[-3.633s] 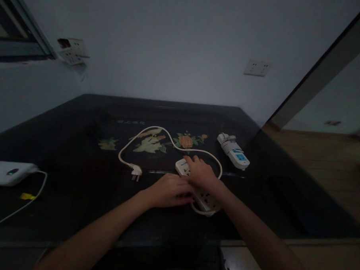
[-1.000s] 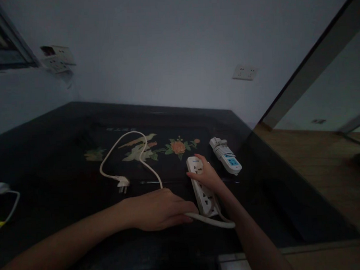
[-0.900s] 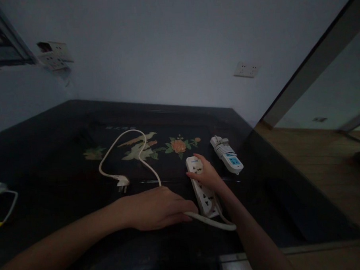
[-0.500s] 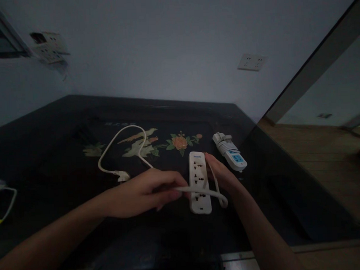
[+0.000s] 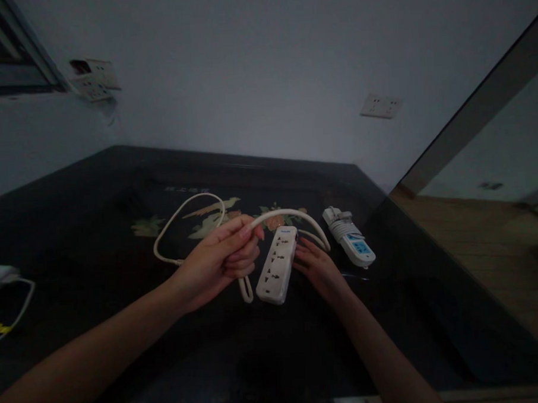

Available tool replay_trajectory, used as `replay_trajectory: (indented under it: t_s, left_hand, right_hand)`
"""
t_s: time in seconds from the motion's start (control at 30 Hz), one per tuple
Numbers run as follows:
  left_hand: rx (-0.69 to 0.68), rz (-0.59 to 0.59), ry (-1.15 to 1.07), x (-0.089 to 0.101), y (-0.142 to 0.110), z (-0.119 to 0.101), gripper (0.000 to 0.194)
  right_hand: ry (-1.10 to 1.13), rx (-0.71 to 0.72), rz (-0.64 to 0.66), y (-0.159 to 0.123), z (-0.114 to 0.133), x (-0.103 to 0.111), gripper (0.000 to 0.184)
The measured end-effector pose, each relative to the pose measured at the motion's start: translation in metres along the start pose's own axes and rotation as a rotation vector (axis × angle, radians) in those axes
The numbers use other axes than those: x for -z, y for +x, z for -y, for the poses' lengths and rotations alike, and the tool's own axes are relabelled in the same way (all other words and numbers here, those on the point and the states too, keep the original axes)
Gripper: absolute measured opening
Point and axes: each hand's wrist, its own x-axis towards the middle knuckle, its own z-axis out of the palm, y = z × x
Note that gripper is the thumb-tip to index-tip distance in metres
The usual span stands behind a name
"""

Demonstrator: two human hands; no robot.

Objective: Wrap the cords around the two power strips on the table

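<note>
I have my left hand (image 5: 224, 251) closed around the white cord (image 5: 287, 212); my right hand (image 5: 320, 269) is against the power strip (image 5: 277, 265) (gripping or not, I can't tell), its 3 outlets showing between my hands. Farther right, a cord-wrapped strip (image 5: 349, 236) lies on the black table (image 5: 240, 351).

Cord (image 5: 291, 212) raised, power strip (image 5: 278, 266) swung round

The left hand (image 5: 226, 251), which half a second ago held the cord across the strip's near part, is now higher, and the cord arches past the strip's far end. A narrow loop (image 5: 246, 291) has appeared below that hand. The strip, whose far end first leaned left, now leans right. The right hand (image 5: 321, 270) has gone from its top face to its right edge. The plug has become hidden behind the left arm.
</note>
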Motion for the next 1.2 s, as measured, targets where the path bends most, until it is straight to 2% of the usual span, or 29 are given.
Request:
replay_trajectory:
  t_s: [0.07, 0.13, 0.27, 0.4, 0.57, 0.67, 0.8, 0.97, 1.07, 1.2]
  left_hand:
    - [0.044, 0.029, 0.006, -0.001, -0.001, 0.007, 0.013]
    - [0.079, 0.056, 0.011, -0.003, -0.003, 0.014, 0.014]
    - [0.11, 0.085, 0.038, -0.008, -0.005, 0.026, 0.019]
    - [0.133, 0.141, 0.088, -0.012, -0.007, 0.032, 0.025]
    - [0.135, 0.206, 0.259, -0.01, -0.013, 0.031, 0.026]
    - [0.149, 0.259, 0.358, -0.012, -0.018, 0.023, 0.024]
    - [0.148, 0.335, 0.546, -0.02, -0.024, 0.004, 0.022]
    - [0.156, 0.378, 0.709, -0.026, -0.032, -0.014, 0.024]
    - [0.123, 0.319, 0.74, -0.02, -0.038, -0.021, 0.021]
    - [-0.014, 0.152, 0.771, -0.001, -0.04, -0.028, 0.022]
  right_hand:
    - [-0.023, 0.049, 0.015, -0.002, -0.005, -0.004, 0.065]
    - [-0.059, 0.073, -0.017, -0.002, -0.009, -0.009, 0.078]
    - [-0.182, 0.046, -0.033, 0.003, -0.013, -0.016, 0.089]
    - [-0.302, 0.126, -0.101, 0.008, -0.015, -0.019, 0.098]
    - [-0.108, 0.072, -0.031, 0.007, -0.012, -0.018, 0.11]
    - [-0.034, 0.111, 0.017, -0.001, -0.006, -0.019, 0.105]
    - [-0.086, 0.234, 0.055, -0.013, 0.002, -0.022, 0.098]
    - [-0.169, 0.36, -0.005, -0.016, 0.009, -0.024, 0.085]
    - [-0.185, 0.448, -0.13, -0.019, 0.024, -0.017, 0.078]
    - [-0.143, 0.552, -0.303, -0.032, 0.05, -0.005, 0.07]
